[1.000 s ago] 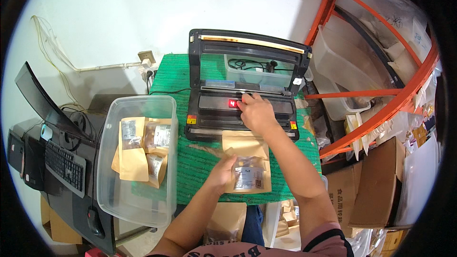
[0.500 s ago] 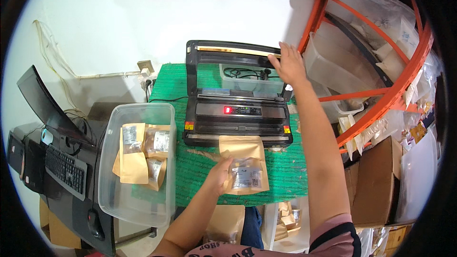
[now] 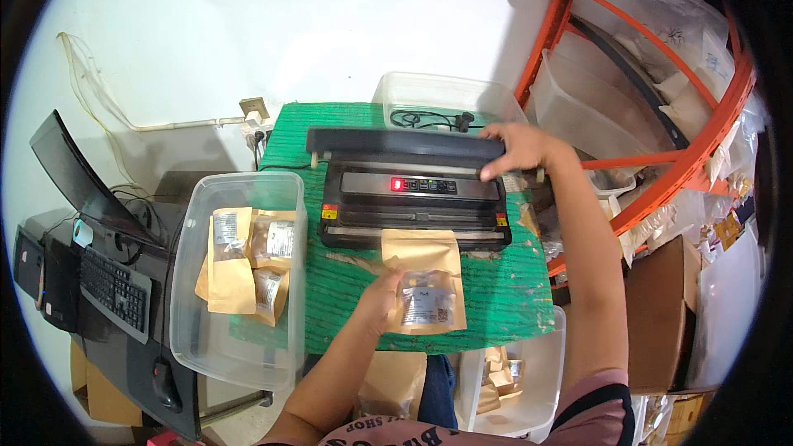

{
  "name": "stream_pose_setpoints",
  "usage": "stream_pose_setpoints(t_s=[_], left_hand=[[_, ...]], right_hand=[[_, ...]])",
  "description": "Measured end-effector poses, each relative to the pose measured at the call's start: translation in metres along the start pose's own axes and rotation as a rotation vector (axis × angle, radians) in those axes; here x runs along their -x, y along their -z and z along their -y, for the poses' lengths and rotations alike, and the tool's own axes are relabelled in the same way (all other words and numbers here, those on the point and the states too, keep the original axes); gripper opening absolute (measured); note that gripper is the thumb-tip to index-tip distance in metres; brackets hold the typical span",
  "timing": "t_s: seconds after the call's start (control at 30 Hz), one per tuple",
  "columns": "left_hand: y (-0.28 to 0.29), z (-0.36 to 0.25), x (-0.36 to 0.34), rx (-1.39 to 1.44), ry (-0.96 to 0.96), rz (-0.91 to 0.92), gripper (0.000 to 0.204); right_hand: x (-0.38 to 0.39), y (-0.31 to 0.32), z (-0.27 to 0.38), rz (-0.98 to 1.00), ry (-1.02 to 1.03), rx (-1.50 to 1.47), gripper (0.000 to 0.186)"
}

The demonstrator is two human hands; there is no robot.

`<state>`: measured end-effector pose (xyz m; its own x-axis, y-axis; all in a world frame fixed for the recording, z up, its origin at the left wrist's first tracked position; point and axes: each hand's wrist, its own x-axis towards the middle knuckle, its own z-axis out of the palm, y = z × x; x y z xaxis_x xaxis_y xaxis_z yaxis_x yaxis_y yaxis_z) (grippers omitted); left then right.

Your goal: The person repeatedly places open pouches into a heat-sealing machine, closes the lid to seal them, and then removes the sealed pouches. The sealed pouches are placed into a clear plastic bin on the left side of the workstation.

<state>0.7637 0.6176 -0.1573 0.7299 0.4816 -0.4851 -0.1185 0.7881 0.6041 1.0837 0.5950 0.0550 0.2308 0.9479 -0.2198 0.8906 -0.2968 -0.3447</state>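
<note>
My left hand [image 3: 382, 296] grips the left edge of a kraft paper pouch [image 3: 423, 260] with a clear window and a white label. The pouch's top end rests at the front sealing strip of a black vacuum sealer [image 3: 413, 219], whose panel shows lit red digits. Higher up, my right hand [image 3: 522, 150] is on the right end of the sealer's lid [image 3: 396, 141], fingers over its top edge and thumb stretched below. The lid is part-way down, tilted over the back of the machine.
At left stands a clear plastic bin [image 3: 186, 297] holding several pouches; another bin [image 3: 552, 396] with pouches is low at right. Behind the sealer, a clear tub [image 3: 446, 87] holds a cable. A keyboard [image 3: 114, 296] and monitor [image 3: 89, 182] lie farther left. Orange shelving [image 3: 661, 190] borders the right.
My right hand has come down and nearer with the lid, which stood upright before and is now lowered. My left hand and the pouch have barely moved.
</note>
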Motion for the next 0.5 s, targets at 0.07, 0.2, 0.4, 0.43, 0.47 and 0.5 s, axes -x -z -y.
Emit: stream_pose_setpoints(t_s=[0.07, 0.2, 0.4, 0.43, 0.47, 0.5], left_hand=[[0.001, 0.002, 0.000, 0.028, 0.000, 0.015, 0.034], [0.005, 0.006, -0.002, 0.149, 0.028, 0.104, 0.032], [0.004, 0.006, 0.001, 0.096, -0.079, 0.086, 0.033], [0.002, 0.004, 0.002, 0.105, -0.068, 0.083, 0.033], [0.000, 0.003, 0.003, 0.108, -0.057, 0.079, 0.033], [-0.001, 0.000, 0.005, 0.101, -0.029, 0.100, 0.034]], right_hand=[[0.019, -0.030, 0.006, -0.117, 0.070, 0.146, 0.092], [0.052, -0.109, 0.019, -0.414, 0.120, 0.387, 0.100], [0.045, -0.141, 0.007, -0.584, 0.203, 0.217, 0.076], [0.038, -0.139, 0.006, -0.655, 0.230, 0.121, 0.068], [0.029, -0.136, 0.005, -0.724, 0.275, 0.073, 0.041], [0.020, -0.137, 0.007, -0.737, 0.211, 0.034, 0.029]])
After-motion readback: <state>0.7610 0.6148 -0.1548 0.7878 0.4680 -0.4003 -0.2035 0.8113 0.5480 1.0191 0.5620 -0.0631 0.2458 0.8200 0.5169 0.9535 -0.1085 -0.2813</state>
